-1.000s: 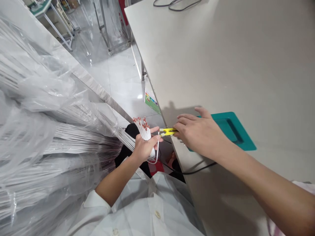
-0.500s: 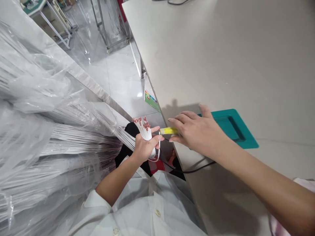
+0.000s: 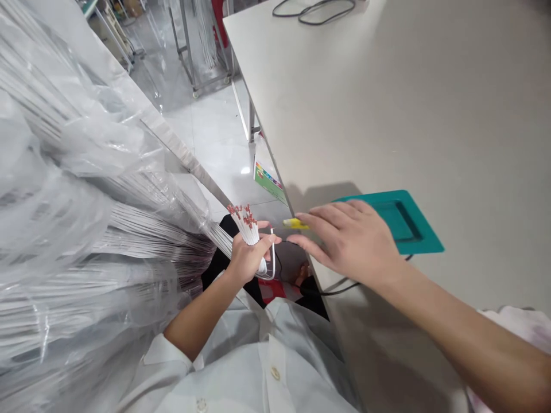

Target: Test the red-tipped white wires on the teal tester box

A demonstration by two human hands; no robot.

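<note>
My left hand [image 3: 247,258] is closed round a bundle of white wires [image 3: 249,232] with red terminals, held upright just off the table's edge. A thin white wire loops from that fist. My right hand [image 3: 353,241] lies flat with fingers stretched out at the edge of the grey table [image 3: 387,115]. Its fingertips rest over a small yellow tool [image 3: 293,223], which peeks out beneath them. The palm covers the near left corner of a teal tray [image 3: 413,229].
A big mass of white wires under clear plastic sheeting [image 3: 86,229] fills the left. A black cable [image 3: 340,287] runs off the table below my right wrist, another cable [image 3: 314,8] lies at the far edge. A wheeled metal rack [image 3: 193,57] stands on the glossy floor.
My right hand has flattened, its fingers now spread over the yellow tool instead of pinching it. The left hand with the bundle has stayed put. The view has shifted slightly.
</note>
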